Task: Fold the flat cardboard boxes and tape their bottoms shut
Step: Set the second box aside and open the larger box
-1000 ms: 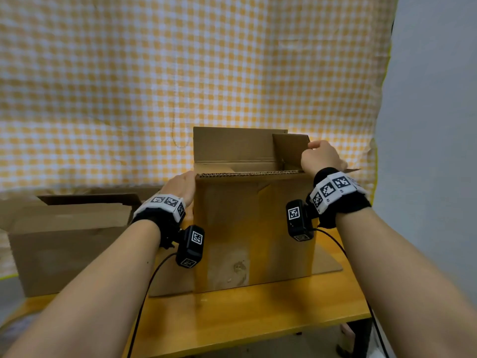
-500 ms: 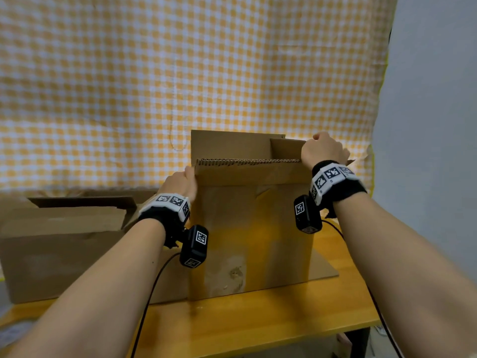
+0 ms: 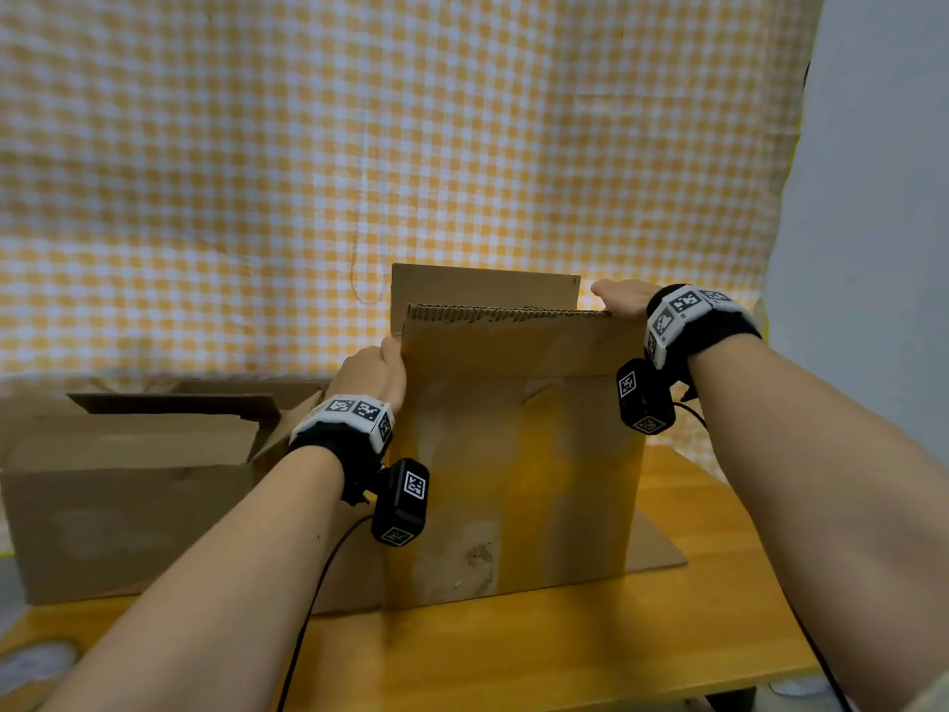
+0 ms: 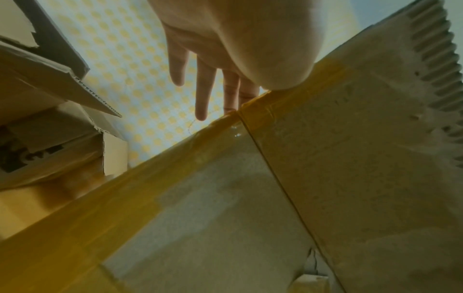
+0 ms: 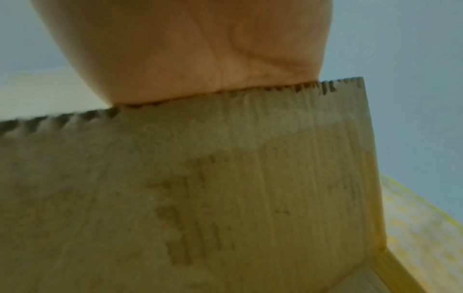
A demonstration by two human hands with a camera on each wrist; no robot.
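Note:
A brown cardboard box stands upright in the middle of the wooden table, its near flap and far flap both raised. My left hand presses against the box's upper left corner. In the left wrist view its fingers lie straight along the box's side, above a strip of yellow tape. My right hand lies over the top right corner. In the right wrist view the palm rests on the corrugated edge of the flap, and the fingers are hidden.
A second box with open flaps stands at the left of the table. A flat cardboard sheet lies under the middle box. A yellow checked cloth hangs behind. A pale round thing shows at the lower left.
My left hand has climbed from the box's left side to its upper corner. My right hand has moved over the top right corner, and the right side flap no longer shows.

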